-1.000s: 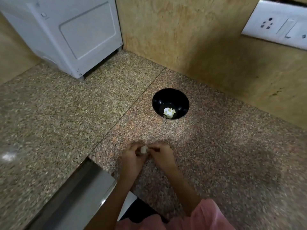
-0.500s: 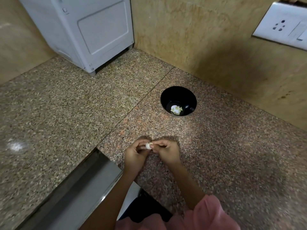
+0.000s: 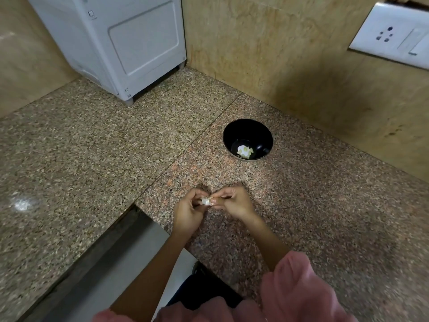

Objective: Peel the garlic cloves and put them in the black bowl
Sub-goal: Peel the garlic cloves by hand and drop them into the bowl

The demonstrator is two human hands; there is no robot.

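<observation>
A small pale garlic clove (image 3: 206,201) is pinched between both my hands, just above the granite counter. My left hand (image 3: 188,211) holds it from the left with curled fingers. My right hand (image 3: 233,202) pinches its right side with thumb and fingertips. Beyond the hands stands the black bowl (image 3: 247,129), with a few pale peeled garlic cloves (image 3: 244,151) on its bottom.
The speckled granite counter (image 3: 92,159) fills the corner. A white appliance (image 3: 116,43) stands at the back left against the wall. A white socket plate (image 3: 394,36) is on the tan wall at the upper right. The counter's front edge (image 3: 120,231) runs diagonally at lower left.
The view has shifted slightly, so the bowl and appliance sit further right in frame. Both hands stay together on the clove, and the fingers have shifted on it a little.
</observation>
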